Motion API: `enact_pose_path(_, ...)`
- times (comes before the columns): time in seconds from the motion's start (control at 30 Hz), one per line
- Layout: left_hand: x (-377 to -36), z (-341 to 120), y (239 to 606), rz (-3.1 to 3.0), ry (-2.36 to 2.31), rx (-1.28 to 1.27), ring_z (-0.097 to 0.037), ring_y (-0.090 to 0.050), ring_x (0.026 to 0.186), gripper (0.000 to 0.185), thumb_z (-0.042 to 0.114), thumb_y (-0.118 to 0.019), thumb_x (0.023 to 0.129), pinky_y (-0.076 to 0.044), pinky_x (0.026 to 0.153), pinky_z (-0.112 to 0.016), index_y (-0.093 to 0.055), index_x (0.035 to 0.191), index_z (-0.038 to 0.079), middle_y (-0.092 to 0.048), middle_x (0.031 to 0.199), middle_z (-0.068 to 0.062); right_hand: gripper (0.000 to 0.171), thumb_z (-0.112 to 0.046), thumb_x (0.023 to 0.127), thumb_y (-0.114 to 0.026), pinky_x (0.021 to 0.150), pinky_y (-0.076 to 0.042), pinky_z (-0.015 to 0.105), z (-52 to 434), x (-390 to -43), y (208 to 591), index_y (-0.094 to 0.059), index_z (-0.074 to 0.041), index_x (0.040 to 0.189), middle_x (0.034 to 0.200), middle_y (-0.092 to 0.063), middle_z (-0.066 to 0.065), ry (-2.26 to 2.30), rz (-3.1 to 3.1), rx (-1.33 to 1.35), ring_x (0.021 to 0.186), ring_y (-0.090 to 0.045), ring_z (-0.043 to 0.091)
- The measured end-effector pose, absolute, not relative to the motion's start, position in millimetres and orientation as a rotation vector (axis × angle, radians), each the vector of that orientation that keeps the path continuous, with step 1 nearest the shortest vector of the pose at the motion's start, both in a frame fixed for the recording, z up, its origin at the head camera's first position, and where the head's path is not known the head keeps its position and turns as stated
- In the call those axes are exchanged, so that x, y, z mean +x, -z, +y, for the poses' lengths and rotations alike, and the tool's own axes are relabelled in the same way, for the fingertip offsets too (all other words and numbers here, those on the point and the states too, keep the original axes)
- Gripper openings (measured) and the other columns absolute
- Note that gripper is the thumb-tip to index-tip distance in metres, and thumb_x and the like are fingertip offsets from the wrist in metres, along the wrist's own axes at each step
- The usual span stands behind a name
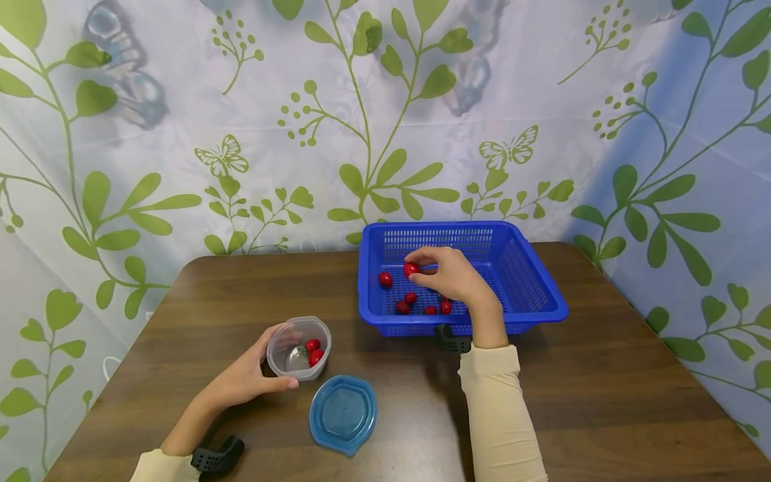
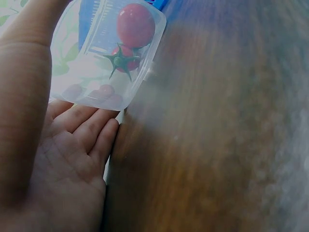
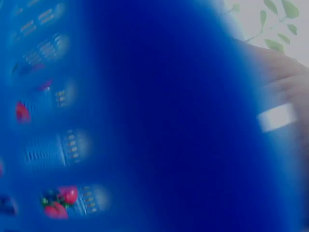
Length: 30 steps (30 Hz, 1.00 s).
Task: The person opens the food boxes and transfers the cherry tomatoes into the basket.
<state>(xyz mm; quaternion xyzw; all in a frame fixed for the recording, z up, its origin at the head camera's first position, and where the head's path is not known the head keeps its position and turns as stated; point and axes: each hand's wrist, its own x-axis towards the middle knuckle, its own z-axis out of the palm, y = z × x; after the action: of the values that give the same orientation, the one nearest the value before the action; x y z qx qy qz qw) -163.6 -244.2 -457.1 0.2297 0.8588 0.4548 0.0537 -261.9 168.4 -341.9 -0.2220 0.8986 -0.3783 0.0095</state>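
Over the blue plastic basket (image 1: pixel 536 294), my right hand (image 1: pixel 448 271) pinches a red cherry tomato (image 1: pixel 411 270) between thumb and fingers. Several more cherry tomatoes (image 1: pixel 385 279) lie on the basket floor below. My left hand (image 1: pixel 243 376) holds a small clear plastic container (image 1: pixel 278 358), its thumb on the near side and the fingers round the left and far side. Inside the container are red cherry tomatoes (image 1: pixel 316 357); the left wrist view shows one with a green stem top (image 2: pixel 120 62). In the right wrist view the blurred basket wall (image 3: pixel 159 121) hides most of the hand.
A blue lid (image 1: pixel 343 414) lies flat on the brown wooden table (image 1: pixel 409 395), just in front of the container. Black wrist straps (image 1: pixel 218 456) are on both arms. Behind the table hangs a leaf-patterned cloth (image 1: pixel 337 167).
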Motion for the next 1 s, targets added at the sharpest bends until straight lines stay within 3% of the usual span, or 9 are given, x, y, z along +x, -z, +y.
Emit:
enact_pose_path(0.27,-163,-245,460,2.591,-1.404,0.723,-0.024,-0.051,0.137,0.090,0.025,-0.087,0.084,-0.029,0.109,-0.011,-0.033,0.156,0.018,-0.056,0.149,-0.005,0.040,-0.017,0.096,-0.073,0.103,-0.051,0.051,181,-266,351,-0.066,-0.005,0.134,0.128,-0.071,0.012,1.102,2.819,-0.599,0.122,-0.065,0.030)
enact_pose_path(0.5,-163,-244,457,2.600,-1.385,0.693,-0.016,-0.050,0.137,0.090,0.028,-0.087,0.084,-0.029,0.109,-0.012,-0.033,0.156,0.020,-0.056,0.149,-0.001,0.039,-0.017,0.096,-0.073,0.103,-0.051,0.051,182,-266,352,-0.067,-0.006,0.133,0.130,-0.070,0.013,1.118,2.799,-0.586,0.124,-0.064,0.033)
enact_pose_path(0.8,-164,-243,456,2.596,-1.394,0.701,-0.014,-0.049,0.138,0.091,0.028,-0.087,0.083,-0.027,0.109,-0.008,-0.033,0.156,0.019,-0.056,0.149,0.000,0.039,-0.015,0.095,-0.075,0.104,-0.051,0.050,166,-264,346,-0.067,-0.005,0.131,0.130,-0.070,0.013,1.145,2.783,-0.703,0.124,-0.064,0.036)
enact_pose_path(1.0,-163,-243,456,2.616,-1.381,0.710,-0.013,-0.049,0.138,0.091,0.029,-0.087,0.083,-0.026,0.109,-0.008,-0.033,0.156,0.020,-0.056,0.149,0.001,0.035,-0.015,0.094,-0.077,0.103,-0.052,0.048,145,-260,342,-0.070,-0.007,0.127,0.126,-0.072,0.009,1.152,2.781,-0.788,0.120,-0.067,0.030)
